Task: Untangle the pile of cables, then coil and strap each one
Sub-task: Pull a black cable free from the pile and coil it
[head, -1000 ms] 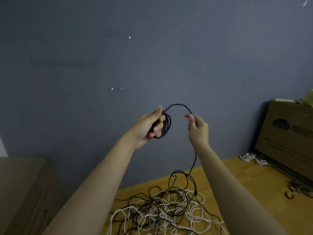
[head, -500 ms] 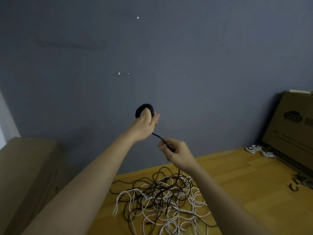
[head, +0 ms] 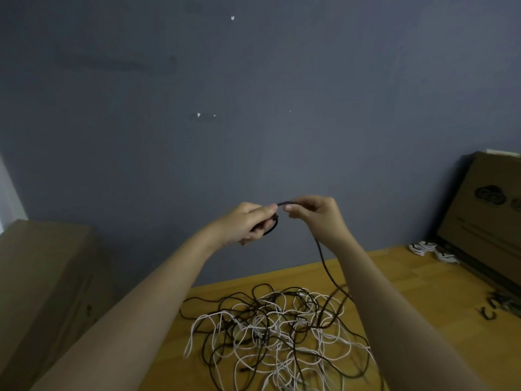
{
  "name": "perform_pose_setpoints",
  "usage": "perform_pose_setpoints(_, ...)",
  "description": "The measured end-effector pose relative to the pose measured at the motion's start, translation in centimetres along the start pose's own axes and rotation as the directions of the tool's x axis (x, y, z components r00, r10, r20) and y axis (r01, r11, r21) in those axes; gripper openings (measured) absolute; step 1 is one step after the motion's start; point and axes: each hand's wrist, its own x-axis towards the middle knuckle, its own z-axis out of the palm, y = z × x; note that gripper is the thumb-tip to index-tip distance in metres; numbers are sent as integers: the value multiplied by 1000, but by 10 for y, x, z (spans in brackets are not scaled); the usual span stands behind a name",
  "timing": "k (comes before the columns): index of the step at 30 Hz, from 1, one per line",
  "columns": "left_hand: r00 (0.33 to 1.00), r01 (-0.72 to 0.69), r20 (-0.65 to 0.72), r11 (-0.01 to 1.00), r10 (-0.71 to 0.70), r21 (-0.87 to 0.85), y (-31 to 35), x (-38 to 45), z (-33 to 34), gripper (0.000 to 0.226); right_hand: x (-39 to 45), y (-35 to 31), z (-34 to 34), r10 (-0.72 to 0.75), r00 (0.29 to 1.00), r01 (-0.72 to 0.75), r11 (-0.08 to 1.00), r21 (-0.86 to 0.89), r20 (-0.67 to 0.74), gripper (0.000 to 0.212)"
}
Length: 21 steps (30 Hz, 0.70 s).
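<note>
Head view: both hands raised in front of grey wall (head: 253,108), above wooden bench (head: 423,292). Left hand (head: 248,222) curled round small coil (head: 272,224) of black cable (head: 327,266), thumb on top. Right hand (head: 315,214) pinching same cable between thumb and forefinger, just beside left hand. Cable running down from right hand into tangled pile (head: 276,328) of black and white cables on bench. White coiled bundles (head: 431,249) near cardboard box (head: 485,221) at right. Second cardboard box (head: 42,277) at left.
</note>
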Motion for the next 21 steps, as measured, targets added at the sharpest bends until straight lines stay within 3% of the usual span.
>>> perform_pose_setpoints(2, 1000, -5, -31, 996, 2, -85, 4, 1, 1, 44, -4, 11, 7, 64, 998, -64, 990, 126, 4, 9)
perform_pose_setpoints(5, 997, -13, -73, 969, -5, -245, 7, 3, 13, 45, -17, 30, 27, 114, 993, -120, 974, 191, 41, 21)
perform_pose_setpoints(8, 990, -73, -144, 875, 3, -479, 6, 10, 25, 46, -36, 52, 50, 208, 973, -221, 962, 158, 95, 34)
perform_pose_setpoints(11, 961, -149, -277, 827, -8, -543, 6, 20, 25, 41, -62, 75, 67, 305, 936, -320, 945, 70, 174, 25)
perform_pose_setpoints(13, 934, -148, -358, 902, -8, -405, 1, 25, 25, 39, -76, 82, 74, 305, 929, -308, 951, -17, 208, 19)
perform_pose_setpoints(16, 912, -65, -402, 996, 86, 64, -18, 30, 35, 37, -87, 77, 82, 233, 935, -208, 971, -120, 266, 15)
perform_pose_setpoints(18, 932, -10, -344, 958, 113, 287, -38, 32, 41, 26, -90, 70, 85, 164, 939, -125, 982, -143, 303, 12)
perform_pose_setpoints(21, 978, 132, -210, 764, 4, 631, -68, 28, 37, 41, -90, 67, 78, 137, 946, -87, 980, -178, 293, 6)
